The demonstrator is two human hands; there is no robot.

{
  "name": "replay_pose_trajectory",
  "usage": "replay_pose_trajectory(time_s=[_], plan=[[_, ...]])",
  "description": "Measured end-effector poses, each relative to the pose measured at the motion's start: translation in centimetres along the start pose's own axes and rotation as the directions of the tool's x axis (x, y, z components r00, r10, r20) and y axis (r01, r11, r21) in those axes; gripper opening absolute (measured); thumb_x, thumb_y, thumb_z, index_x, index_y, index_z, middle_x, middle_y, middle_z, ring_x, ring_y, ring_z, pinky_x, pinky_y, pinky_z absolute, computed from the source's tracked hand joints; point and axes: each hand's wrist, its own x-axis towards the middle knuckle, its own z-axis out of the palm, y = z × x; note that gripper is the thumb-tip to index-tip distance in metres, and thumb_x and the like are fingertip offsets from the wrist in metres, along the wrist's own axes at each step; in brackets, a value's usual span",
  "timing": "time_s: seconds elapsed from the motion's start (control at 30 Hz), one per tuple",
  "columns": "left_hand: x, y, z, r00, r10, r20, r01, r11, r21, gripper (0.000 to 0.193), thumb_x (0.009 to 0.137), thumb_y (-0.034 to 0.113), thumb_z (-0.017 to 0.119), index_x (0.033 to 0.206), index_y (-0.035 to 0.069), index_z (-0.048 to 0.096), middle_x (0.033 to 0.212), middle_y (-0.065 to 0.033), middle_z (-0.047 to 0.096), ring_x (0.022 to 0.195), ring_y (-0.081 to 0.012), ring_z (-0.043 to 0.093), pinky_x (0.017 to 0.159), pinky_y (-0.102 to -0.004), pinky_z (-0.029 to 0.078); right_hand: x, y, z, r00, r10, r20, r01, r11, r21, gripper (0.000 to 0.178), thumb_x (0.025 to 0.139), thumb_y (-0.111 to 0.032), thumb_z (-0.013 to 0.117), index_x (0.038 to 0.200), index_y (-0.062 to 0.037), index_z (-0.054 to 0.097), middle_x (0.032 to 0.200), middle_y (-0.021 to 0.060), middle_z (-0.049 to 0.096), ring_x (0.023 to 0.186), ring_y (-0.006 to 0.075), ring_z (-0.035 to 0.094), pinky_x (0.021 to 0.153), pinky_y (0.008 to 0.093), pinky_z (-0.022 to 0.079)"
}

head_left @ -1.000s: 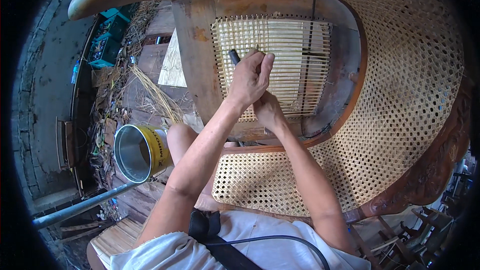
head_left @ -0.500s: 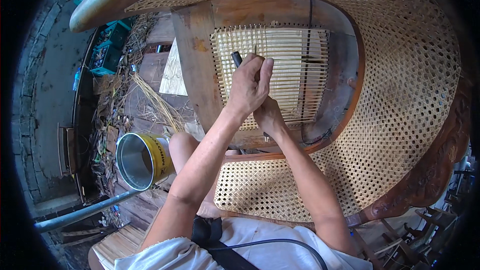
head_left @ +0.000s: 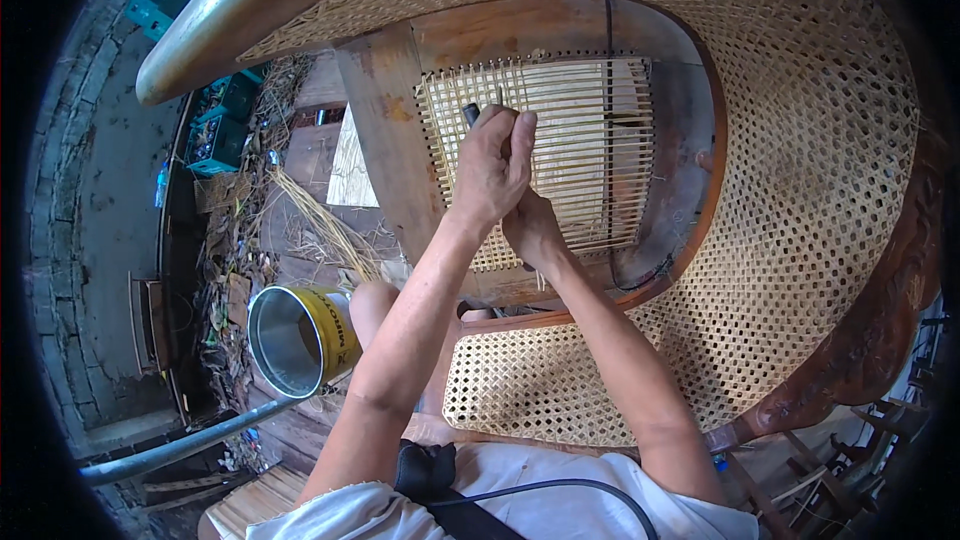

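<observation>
Over the seat opening of a wooden chair, taut cane strands (head_left: 570,160) run side to side, with cross strands woven through at the left. My left hand (head_left: 488,165) is closed above this woven part. A black handle end (head_left: 471,113) sticks out of its fist, and a thin pointed tip (head_left: 501,94) shows just past the fingers. Close below it, my right hand (head_left: 533,228) is curled with its fingers mostly hidden behind the left. What it grips cannot be made out. Loose strand ends (head_left: 541,281) hang by its near side.
Finished cane mesh (head_left: 800,170) curves around the seat, edged by a carved wooden frame (head_left: 860,350). A thick wooden arm (head_left: 215,15) juts out at upper left. To the left stand a yellow bucket (head_left: 335,330), a bundle of cane strips (head_left: 315,215) and green crates (head_left: 220,135).
The whole view has shifted slightly, with the bucket and crates now a little further right and lower. Both hands stay together over the same part of the weave.
</observation>
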Motion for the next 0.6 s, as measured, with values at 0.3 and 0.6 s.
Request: replay_pose_trajectory(time_s=[0.3, 0.6], plan=[[0.4, 0.2, 0.1, 1.000, -0.003, 0.018, 0.003, 1.000, 0.012, 0.033, 0.101, 0.018, 0.058, 0.076, -0.002, 0.054, 0.071, -0.0130, 0.048, 0.063, -0.0266, 0.047, 0.060, -0.0383, 0.040, 0.7, -0.2, -0.5, 0.995, 0.011, -0.094, -0.007, 0.999, 0.036, 0.026, 0.104, -0.022, 0.044, 0.103, 0.0012, 0.054, 0.074, 0.0269, 0.065, 0.068, 0.0429, 0.067, 0.056, 0.0481, 0.050], [0.3, -0.4, 0.4, 0.999, -0.011, 0.043, 0.009, 1.000, 0.024, 0.030, 0.102, 0.016, 0.055, 0.079, -0.003, 0.057, 0.073, -0.0113, 0.051, 0.064, -0.0236, 0.048, 0.061, -0.0356, 0.040, 0.2, -2.1, -2.3, 0.914, 0.394, -0.092, -0.260, 0.746, 0.613, 0.039, 0.106, -0.041, 0.043, 0.087, -0.0074, 0.051, 0.056, -0.0038, 0.047, 0.038, 0.0069, 0.044, 0.035, 0.0259, 0.037]])
